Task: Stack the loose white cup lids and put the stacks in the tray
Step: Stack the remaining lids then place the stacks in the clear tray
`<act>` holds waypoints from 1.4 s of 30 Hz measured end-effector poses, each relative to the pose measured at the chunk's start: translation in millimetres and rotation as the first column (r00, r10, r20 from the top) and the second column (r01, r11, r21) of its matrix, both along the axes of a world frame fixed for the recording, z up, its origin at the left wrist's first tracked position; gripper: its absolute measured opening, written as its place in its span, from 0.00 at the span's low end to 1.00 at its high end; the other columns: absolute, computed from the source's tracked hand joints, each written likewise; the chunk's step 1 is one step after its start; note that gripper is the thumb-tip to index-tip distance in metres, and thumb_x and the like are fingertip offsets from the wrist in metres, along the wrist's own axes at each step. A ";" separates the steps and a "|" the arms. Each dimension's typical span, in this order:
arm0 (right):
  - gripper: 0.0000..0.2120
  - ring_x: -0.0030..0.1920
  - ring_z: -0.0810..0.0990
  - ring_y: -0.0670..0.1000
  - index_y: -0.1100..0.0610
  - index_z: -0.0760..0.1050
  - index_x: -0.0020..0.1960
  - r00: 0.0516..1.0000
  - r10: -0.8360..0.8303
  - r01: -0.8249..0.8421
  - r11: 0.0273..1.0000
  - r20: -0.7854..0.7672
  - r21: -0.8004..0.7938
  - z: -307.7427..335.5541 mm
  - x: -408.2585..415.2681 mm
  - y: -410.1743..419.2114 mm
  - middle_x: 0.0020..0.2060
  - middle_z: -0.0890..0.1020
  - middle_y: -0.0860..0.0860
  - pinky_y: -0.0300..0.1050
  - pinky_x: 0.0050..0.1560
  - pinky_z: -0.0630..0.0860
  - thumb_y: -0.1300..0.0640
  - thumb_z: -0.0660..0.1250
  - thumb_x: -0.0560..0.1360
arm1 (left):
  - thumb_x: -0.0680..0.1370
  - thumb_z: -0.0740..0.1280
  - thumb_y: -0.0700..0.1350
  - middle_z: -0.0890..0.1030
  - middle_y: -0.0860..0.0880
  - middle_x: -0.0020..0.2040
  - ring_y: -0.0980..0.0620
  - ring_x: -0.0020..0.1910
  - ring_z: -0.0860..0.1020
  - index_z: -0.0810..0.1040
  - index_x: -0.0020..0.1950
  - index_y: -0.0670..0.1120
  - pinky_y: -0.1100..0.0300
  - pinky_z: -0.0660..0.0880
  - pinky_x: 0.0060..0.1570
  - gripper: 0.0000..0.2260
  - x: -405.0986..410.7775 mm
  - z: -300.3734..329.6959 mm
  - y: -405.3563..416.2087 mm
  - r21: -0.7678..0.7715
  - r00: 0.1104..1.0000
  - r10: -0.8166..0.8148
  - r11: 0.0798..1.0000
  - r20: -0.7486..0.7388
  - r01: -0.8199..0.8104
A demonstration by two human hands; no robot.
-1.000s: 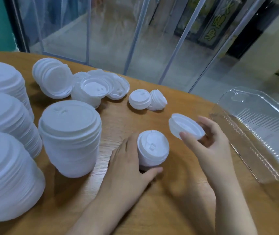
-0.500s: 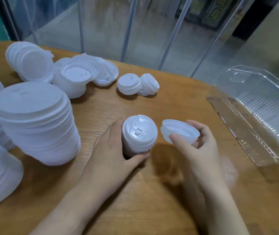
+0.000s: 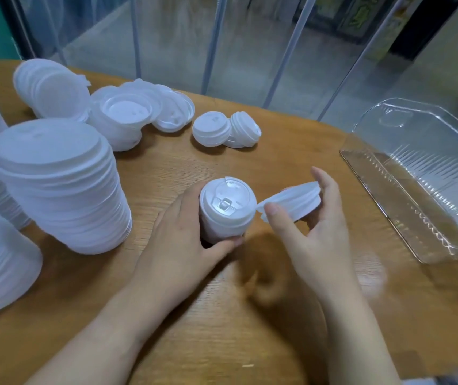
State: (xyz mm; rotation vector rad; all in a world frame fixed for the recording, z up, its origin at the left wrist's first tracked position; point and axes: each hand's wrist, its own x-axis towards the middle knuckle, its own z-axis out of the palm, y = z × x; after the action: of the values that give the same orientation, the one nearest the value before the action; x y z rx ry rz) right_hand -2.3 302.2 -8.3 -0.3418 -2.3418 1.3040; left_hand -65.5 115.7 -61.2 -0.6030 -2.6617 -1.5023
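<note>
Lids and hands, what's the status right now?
Left hand grips small lid stack. Right hand pinches loose lid, tilted beside stack. Clear tray holds no lids. Path unobstructed.

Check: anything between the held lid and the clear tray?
Head view: only bare wooden table between the lid in the right hand and the tray.

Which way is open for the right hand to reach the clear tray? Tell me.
Probably yes: bare table lies between the right hand and the clear tray, though its fingers hold a lid.
</note>
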 end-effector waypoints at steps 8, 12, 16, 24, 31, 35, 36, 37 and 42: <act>0.46 0.52 0.82 0.46 0.45 0.60 0.76 1.000 0.027 -0.028 0.986 0.006 0.161 10.5 0.0 -0.4 0.53 0.79 0.42 0.41 0.55 0.79 0.38 0.78 0.65 | 0.68 0.80 0.60 0.75 0.64 0.66 0.59 0.66 0.73 0.67 0.74 0.60 0.49 0.71 0.68 0.38 -1.4 -0.8 -1.5 0.010 1.000 -0.005 1.000 0.001 0.005; 0.33 0.46 0.82 0.45 0.47 0.68 0.62 1.000 0.029 -0.028 0.978 -0.003 0.205 16.2 1.6 -2.9 0.47 0.81 0.43 0.31 0.44 0.75 0.43 0.82 0.65 | 0.69 0.80 0.60 0.76 0.63 0.64 0.57 0.65 0.74 0.67 0.73 0.58 0.48 0.72 0.67 0.37 -1.0 -0.7 -0.9 0.008 1.000 -0.008 1.000 -0.010 0.008; 0.32 0.54 0.81 0.46 0.46 0.72 0.65 0.994 0.075 -0.093 0.964 0.083 0.250 7.7 -3.8 -7.5 0.54 0.81 0.42 0.42 0.53 0.78 0.39 0.78 0.66 | 0.69 0.77 0.63 0.75 0.63 0.65 0.57 0.65 0.73 0.66 0.74 0.59 0.51 0.71 0.68 0.37 0.6 0.4 -0.6 -0.014 1.000 -0.003 1.000 -0.015 0.003; 0.44 0.65 0.69 0.32 0.46 0.66 0.78 0.984 0.113 -0.151 0.940 0.140 0.307 1.8 -14.3 -22.7 0.63 0.74 0.39 0.26 0.65 0.65 0.37 0.76 0.67 | 0.70 0.74 0.63 0.75 0.63 0.65 0.60 0.65 0.72 0.66 0.75 0.58 0.51 0.70 0.68 0.37 3.0 4.7 -0.2 -0.001 1.000 -0.017 1.000 -0.020 0.017; 0.44 0.65 0.71 0.39 0.49 0.68 0.76 0.986 0.107 -0.142 0.939 0.126 0.313 -2.2 -23.5 -33.0 0.61 0.74 0.40 0.24 0.63 0.63 0.32 0.75 0.66 | 0.68 0.73 0.58 0.75 0.61 0.65 0.57 0.65 0.72 0.66 0.75 0.56 0.50 0.69 0.68 0.36 2.1 4.1 -1.1 -0.020 0.999 -0.031 0.999 -0.018 0.031; 0.44 0.64 0.74 0.47 0.49 0.71 0.73 0.986 0.102 -0.143 0.923 0.132 0.358 -5.3 -26.2 -34.5 0.59 0.76 0.41 0.43 0.65 0.72 0.27 0.70 0.64 | 0.69 0.72 0.57 0.75 0.61 0.65 0.58 0.65 0.72 0.66 0.75 0.56 0.54 0.68 0.67 0.35 2.1 4.8 -0.7 -0.033 0.999 -0.027 0.999 -0.018 0.026; 0.44 0.63 0.74 0.47 0.49 0.71 0.73 0.986 0.106 -0.145 0.921 0.127 0.361 -5.5 -26.0 -34.7 0.59 0.76 0.41 0.44 0.64 0.72 0.27 0.70 0.64 | 0.69 0.73 0.56 0.75 0.61 0.65 0.57 0.65 0.72 0.66 0.75 0.56 0.55 0.67 0.68 0.35 2.2 4.8 -0.4 -0.039 0.999 -0.025 0.999 -0.021 0.024; 0.44 0.63 0.74 0.47 0.49 0.70 0.73 0.986 0.112 -0.149 0.922 0.122 0.357 -6.0 -25.9 -34.8 0.59 0.76 0.40 0.43 0.64 0.72 0.27 0.70 0.64 | 0.69 0.74 0.55 0.75 0.60 0.66 0.57 0.65 0.71 0.66 0.75 0.55 0.56 0.67 0.68 0.36 2.3 4.3 -0.3 -0.043 1.000 -0.022 0.999 -0.021 0.021; 0.44 0.66 0.73 0.44 0.50 0.69 0.75 0.983 0.134 -0.167 0.937 0.126 0.308 -8.7 -26.3 -36.4 0.61 0.75 0.38 0.39 0.66 0.70 0.30 0.71 0.65 | 0.69 0.74 0.55 0.75 0.60 0.64 0.57 0.64 0.71 0.67 0.75 0.54 0.57 0.67 0.66 0.36 2.3 4.3 0.4 -0.049 1.000 -0.022 0.999 -0.020 0.021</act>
State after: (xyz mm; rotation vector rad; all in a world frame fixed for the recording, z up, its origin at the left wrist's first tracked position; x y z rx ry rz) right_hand -28.6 265.8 -16.9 -0.1315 -2.6584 0.9660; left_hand -63.1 116.1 -56.9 -0.6484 -2.6926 -1.4314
